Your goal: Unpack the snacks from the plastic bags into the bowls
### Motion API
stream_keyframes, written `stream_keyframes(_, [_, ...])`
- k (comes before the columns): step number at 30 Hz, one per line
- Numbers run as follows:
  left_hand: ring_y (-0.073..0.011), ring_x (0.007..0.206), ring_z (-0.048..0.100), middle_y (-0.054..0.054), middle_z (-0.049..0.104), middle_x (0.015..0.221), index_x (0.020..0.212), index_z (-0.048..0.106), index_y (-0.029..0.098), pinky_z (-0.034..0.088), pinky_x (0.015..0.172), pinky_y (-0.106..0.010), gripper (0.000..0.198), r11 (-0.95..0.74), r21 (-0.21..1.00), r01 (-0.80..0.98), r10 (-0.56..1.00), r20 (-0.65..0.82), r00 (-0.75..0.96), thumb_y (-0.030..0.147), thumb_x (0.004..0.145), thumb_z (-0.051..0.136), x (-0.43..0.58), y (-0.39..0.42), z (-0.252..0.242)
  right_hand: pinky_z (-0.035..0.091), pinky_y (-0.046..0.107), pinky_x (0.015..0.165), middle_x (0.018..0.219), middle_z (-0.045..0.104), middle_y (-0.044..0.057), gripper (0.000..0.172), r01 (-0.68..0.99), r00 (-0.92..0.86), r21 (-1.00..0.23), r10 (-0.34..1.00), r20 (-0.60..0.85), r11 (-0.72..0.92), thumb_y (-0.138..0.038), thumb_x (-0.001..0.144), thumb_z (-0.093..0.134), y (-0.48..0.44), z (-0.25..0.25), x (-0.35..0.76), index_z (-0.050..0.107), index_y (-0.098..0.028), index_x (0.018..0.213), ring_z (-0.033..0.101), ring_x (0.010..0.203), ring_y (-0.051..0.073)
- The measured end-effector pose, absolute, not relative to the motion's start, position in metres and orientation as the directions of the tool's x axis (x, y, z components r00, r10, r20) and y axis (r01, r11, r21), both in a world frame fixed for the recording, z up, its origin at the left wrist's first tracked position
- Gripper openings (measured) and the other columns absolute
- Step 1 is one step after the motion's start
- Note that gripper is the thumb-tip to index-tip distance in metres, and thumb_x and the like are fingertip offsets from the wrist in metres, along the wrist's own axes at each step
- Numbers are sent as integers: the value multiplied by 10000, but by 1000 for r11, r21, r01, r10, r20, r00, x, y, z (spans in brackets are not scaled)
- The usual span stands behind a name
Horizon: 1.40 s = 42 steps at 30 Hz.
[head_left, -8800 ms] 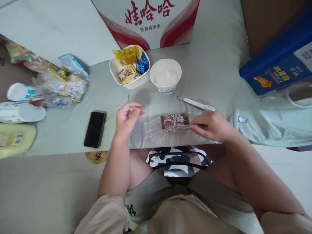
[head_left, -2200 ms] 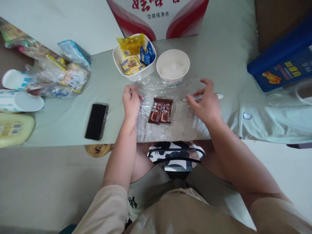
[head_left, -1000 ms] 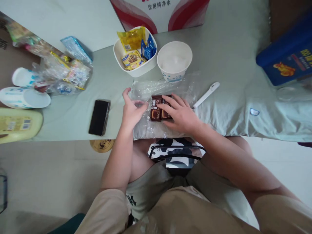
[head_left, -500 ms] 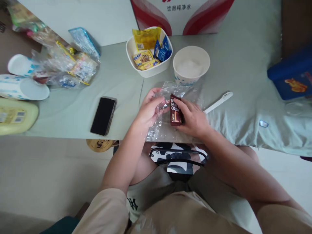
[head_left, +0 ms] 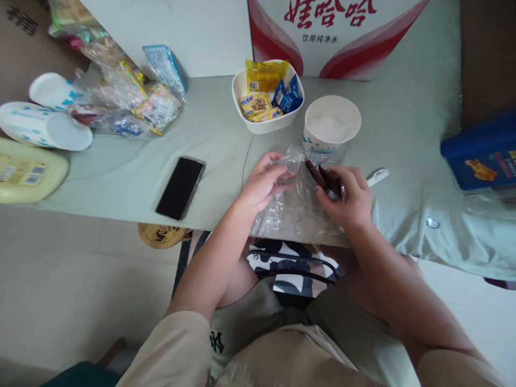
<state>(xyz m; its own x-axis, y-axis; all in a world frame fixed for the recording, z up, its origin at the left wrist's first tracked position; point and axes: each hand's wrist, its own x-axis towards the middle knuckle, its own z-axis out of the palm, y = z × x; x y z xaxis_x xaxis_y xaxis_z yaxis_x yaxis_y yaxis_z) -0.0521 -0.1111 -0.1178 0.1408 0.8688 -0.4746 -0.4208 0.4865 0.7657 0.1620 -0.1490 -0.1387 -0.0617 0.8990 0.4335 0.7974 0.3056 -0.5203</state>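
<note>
My left hand [head_left: 264, 185] is closed on the edge of a clear plastic bag [head_left: 288, 212], which lies spread on the cloth at the table's front. In my right hand [head_left: 352, 199] are dark brown snack packets [head_left: 316, 173], apparently two, tilted over the bag's right part; the fingers cover much of them. Just beyond the bag stands a white paper cup [head_left: 318, 141] with blue marks and something whitish inside. A white plastic tub [head_left: 264, 127] to its left holds yellow and blue snack packets. The white handle of a tool [head_left: 379, 176] shows beside my right hand.
A black phone [head_left: 180, 188] lies at left. Further left are wrapped snacks [head_left: 116, 97], tipped paper cups [head_left: 66, 131] and a pale yellow bottle [head_left: 32, 171]. A red-and-white carton [head_left: 322, 59] stands behind, a blue box [head_left: 481, 150] at right. The table's front edge is near my lap.
My right hand has moved right and turned the brown packets, so the printed cocoa face no longer shows. My left hand stays at the bag. The camera view has shifted.
</note>
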Motion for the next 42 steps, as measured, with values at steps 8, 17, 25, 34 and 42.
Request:
stream_keyframes(8, [-186,845,745,41,612,767,949,547,237,624,771,-341,329,532,724,-439,841,-510,179,270,783,830,-40,-113,-118,634,469,765,974,717,94,435,469,298,-869,897,326,159,-544,827,721,-150,-151,160,573,-257,1119,733,856,269])
stream_keyframes(17, [-127,792,683,48,657,827,915,526,231,581,740,-263,496,464,796,-389,880,-465,98,293,654,942,-32,-114,-128,625,453,908,1132,797,103,289,612,-117,-724,942,315,318,-372,843,666,-153,-134,157,691,-243,1100,768,1017,288])
stream_keyframes(25, [-89,682,639,56,621,755,929,523,220,543,664,-205,345,435,857,-276,899,-432,75,190,767,826,-25,-115,-129,637,414,833,1289,746,129,588,844,-230,-443,950,213,304,-214,831,555,-164,-130,151,574,-204,1419,757,1044,304])
stream_keyframes(34, [-91,666,633,49,605,744,887,508,217,440,565,-169,275,383,902,-198,917,-397,-39,125,769,738,-26,-110,-129,607,416,745,1123,791,121,458,871,-84,-467,983,162,151,-343,899,579,-155,-134,156,618,-222,1339,765,909,319])
stream_keyframes(42, [-93,669,526,57,534,765,896,534,209,413,660,-229,222,276,960,53,959,-272,-81,49,768,620,-47,-101,-124,596,398,739,1005,782,71,434,697,190,-697,894,406,168,-355,828,654,-191,-108,185,698,-239,1243,734,817,251])
